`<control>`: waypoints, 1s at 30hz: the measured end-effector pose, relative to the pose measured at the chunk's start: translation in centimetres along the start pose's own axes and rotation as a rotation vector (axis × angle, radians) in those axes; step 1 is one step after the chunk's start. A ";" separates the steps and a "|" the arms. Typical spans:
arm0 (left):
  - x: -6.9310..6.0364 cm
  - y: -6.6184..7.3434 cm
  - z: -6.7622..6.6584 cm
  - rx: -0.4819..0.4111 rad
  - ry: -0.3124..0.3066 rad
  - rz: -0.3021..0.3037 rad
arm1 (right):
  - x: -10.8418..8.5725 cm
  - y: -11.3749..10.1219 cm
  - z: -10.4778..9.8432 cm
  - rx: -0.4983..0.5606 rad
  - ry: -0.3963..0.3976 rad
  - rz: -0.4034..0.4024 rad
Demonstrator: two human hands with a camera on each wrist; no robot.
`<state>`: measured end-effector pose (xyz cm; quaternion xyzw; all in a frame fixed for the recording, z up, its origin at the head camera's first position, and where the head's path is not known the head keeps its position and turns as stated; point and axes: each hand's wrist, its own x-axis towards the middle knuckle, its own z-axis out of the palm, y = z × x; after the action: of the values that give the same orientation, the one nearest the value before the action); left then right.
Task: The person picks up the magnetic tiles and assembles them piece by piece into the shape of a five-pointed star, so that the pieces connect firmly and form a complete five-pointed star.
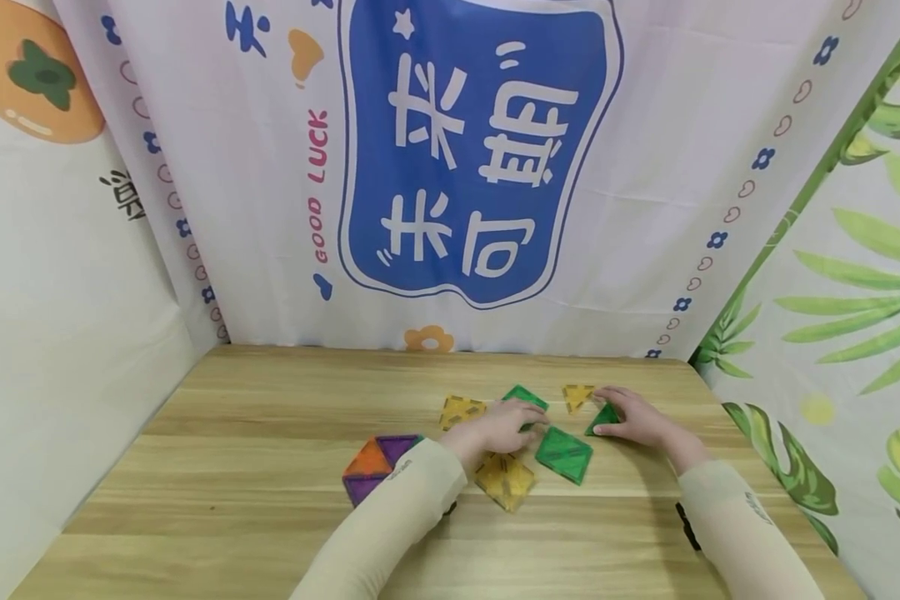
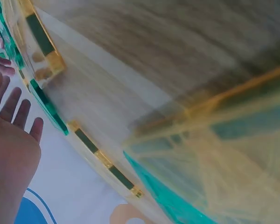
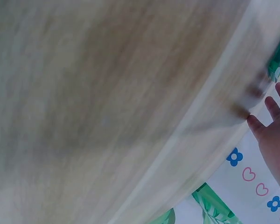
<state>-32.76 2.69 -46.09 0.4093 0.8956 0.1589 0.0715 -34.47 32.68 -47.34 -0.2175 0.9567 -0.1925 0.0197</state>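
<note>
In the head view, my right hand [image 1: 633,417] has its thumb and forefinger around a dark green triangular magnetic tile [image 1: 603,418]. My left hand [image 1: 506,423] lies over another green tile [image 1: 527,396] and hides part of it. Its fingers look spread in the left wrist view, apart from one another. A green tile with a diagonal seam [image 1: 565,455] lies between the hands. Below the left hand is a yellow group of tiles [image 1: 506,482]. Other yellow tiles are a piece [image 1: 461,411] left of that hand and a small triangle [image 1: 577,397] beside the right fingertips.
An orange and purple tile group [image 1: 367,460] lies on the wooden table [image 1: 270,433], partly covered by the left sleeve [image 1: 397,508]. A printed curtain [image 1: 285,292] hangs at the table's back edge, and leaf-patterned cloth [image 1: 862,275] hangs on the right.
</note>
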 end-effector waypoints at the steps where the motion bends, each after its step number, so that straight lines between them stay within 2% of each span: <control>1: 0.0 -0.1 0.0 0.012 -0.001 -0.015 | 0.1 0.0 0.0 0.001 -0.003 -0.004; 6: -0.3 -0.6 0.1 0.056 -0.023 -0.076 | 0.4 -0.1 0.0 -0.017 -0.019 -0.038; 9: -0.4 -0.8 0.0 0.059 -0.040 -0.086 | 0.6 0.0 0.0 -0.024 -0.038 -0.060; 17: -0.8 -1.4 -1.0 0.000 -0.156 -0.048 | 0.6 -0.2 -0.3 -0.029 -0.077 -0.072; 21: -0.9 -1.5 -1.2 -0.042 -0.196 -0.049 | 0.6 -0.1 -0.3 -0.028 -0.076 -0.076; 30: -1.0 -1.7 -1.0 -0.012 -0.198 -0.046 | 0.9 0.0 -0.4 -0.016 -0.100 -0.074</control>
<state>-33.60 0.68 -45.73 0.4019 0.8923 0.1216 0.1658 -35.28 32.41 -46.96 -0.2621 0.9474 -0.1743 0.0585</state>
